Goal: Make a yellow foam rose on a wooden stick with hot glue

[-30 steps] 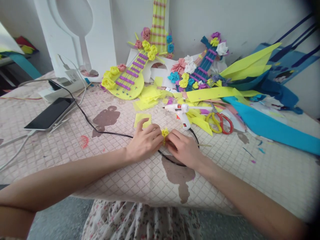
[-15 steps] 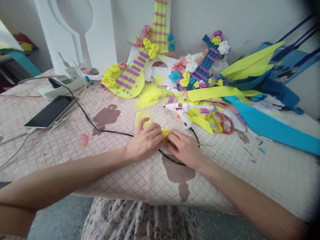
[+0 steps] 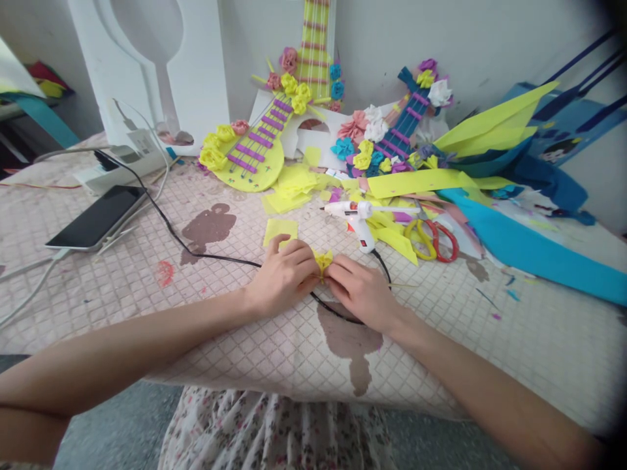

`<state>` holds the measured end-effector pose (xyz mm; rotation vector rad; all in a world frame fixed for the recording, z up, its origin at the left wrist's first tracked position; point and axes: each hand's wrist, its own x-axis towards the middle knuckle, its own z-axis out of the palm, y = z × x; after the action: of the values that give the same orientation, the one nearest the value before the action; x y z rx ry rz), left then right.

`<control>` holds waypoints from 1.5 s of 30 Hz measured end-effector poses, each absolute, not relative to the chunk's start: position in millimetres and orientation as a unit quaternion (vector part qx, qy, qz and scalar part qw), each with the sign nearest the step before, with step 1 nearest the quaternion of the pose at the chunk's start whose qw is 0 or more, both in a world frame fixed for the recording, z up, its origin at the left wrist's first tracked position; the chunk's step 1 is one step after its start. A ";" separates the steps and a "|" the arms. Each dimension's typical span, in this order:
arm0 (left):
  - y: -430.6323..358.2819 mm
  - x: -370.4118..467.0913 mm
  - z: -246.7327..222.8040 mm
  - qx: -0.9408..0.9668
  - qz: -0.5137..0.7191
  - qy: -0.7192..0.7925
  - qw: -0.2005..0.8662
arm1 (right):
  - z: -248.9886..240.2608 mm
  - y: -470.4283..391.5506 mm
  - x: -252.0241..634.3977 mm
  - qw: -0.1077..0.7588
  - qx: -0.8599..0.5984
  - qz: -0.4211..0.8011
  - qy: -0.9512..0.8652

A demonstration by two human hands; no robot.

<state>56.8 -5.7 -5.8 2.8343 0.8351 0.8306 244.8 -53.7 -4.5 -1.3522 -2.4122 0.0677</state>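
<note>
Both bare arms reach forward from the lower corners of the view and converge. The left forearm (image 3: 147, 346) slants up and inward, with a skin crease showing at the bent elbow (image 3: 68, 412); the right forearm (image 3: 480, 382) slants in from the opposite side. The left hand (image 3: 284, 277) is turned back up, one finger arched above the others, the rest curled toward the right hand (image 3: 362, 294). That hand is also back up, its fingers bent inward and drawn together. Fingertips of both hands pinch close together, thumbs largely hidden.
</note>
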 end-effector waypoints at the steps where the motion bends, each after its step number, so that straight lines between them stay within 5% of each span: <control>1: -5.8 56.8 -5.4 0.922 0.269 0.275 0.046 | -4.0 -53.7 245.0 0.187 -0.479 0.026 -0.857; 17: -4.8 57.6 -6.1 0.913 0.282 0.283 0.087 | -6.6 -53.3 245.7 0.206 -0.491 0.043 -0.846; 29: -4.4 56.1 -10.0 0.924 0.302 0.230 -0.034 | -7.8 -53.4 247.9 0.214 -0.489 0.055 -0.844; 45: -3.7 58.7 -8.0 0.916 0.311 0.252 0.036 | -8.4 -54.6 247.5 0.235 -0.459 -0.033 -0.856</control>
<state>58.7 -3.7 -8.0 2.8124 0.7745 0.9537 247.5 -54.6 -8.4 -1.2584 -2.3490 -0.0902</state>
